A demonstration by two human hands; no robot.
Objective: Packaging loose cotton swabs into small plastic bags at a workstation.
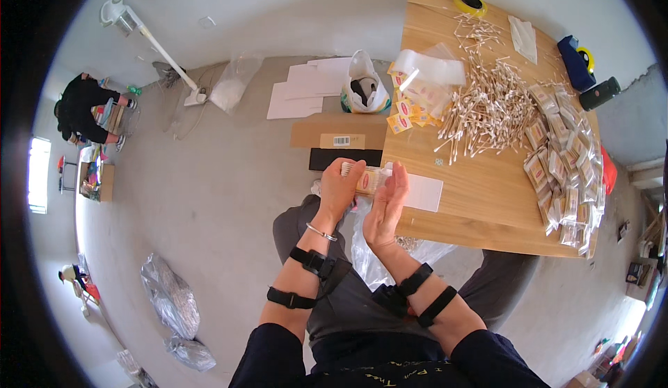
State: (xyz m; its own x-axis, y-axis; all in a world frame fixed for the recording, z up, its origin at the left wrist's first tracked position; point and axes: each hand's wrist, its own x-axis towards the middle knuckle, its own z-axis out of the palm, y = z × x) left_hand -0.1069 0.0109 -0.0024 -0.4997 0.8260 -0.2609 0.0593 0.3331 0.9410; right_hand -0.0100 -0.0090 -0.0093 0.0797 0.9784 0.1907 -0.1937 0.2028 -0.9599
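Note:
My left hand (pixel 337 192) is closed round a small clear pack of cotton swabs (pixel 367 181), whose white tips show at the left end. A label with a red mark is on its face. My right hand (pixel 387 211) stands upright with fingers stretched out, its palm at the pack's right end. Both hands are just off the table's left edge. Beside the right hand a white card (pixel 426 193) lies on the wooden table (pixel 480 214). Beyond it spreads a heap of loose cotton swabs (pixel 490 106), with yellow labels (pixel 401 122) and clear plastic bags (pixel 435 68) to its left.
Filled swab packs (pixel 567 162) pile along the table's right side. A tape dispenser (pixel 470 0), blue pouch (pixel 576 63) and black cylinder (pixel 600 94) stand farther back. Cardboard (pixel 327 131) and a white bag (pixel 365 85) are left of the table. Another person (pixel 87 110) bends over at far left.

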